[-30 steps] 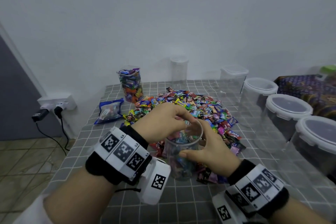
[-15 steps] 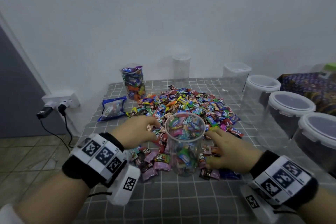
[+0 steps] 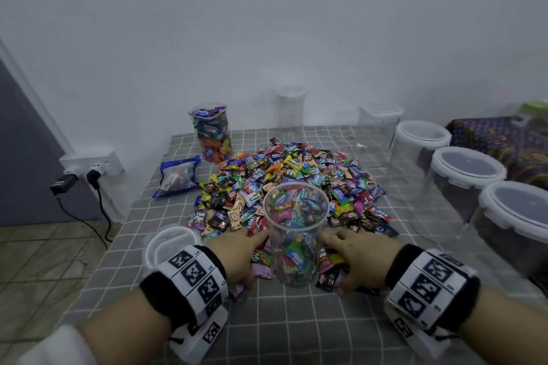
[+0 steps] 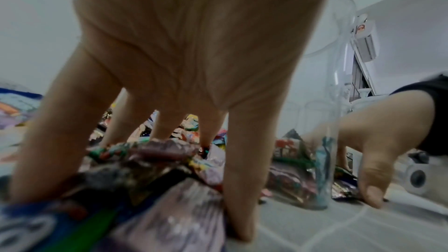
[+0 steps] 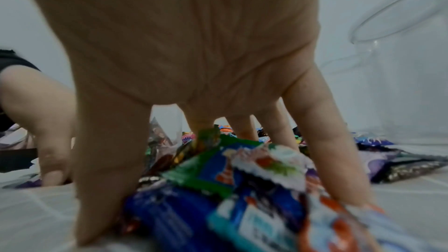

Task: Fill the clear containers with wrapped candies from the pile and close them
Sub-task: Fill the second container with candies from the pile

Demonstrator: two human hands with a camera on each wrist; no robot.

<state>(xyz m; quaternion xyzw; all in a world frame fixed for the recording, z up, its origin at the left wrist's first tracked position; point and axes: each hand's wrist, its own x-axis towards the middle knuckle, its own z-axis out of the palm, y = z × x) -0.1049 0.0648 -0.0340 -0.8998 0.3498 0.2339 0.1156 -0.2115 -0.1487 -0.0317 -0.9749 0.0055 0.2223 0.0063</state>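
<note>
On the worktop (image 3: 296,335), the left hand (image 3: 237,258) and right hand (image 3: 358,264) rest with fingers spread, palms down over loose wrapped candies (image 4: 155,162), one either side of an open clear jar (image 3: 296,234) that stands upright, partly filled. Just behind the jar lies the candy pile (image 3: 290,184). A round lid (image 3: 172,243) sits beside the left wrist. Lidded empty containers (image 3: 465,175) line the right edge; a filled jar (image 3: 211,136) stands at the back left.

grey tablecloth (image 3: 296,335) with white grid lines; multicoloured candy wrappers (image 3: 290,175); blue-edged bag (image 3: 177,175); black-and-white square-patterned wristbands (image 3: 192,272); white-rimmed clear containers (image 3: 465,169)
</note>
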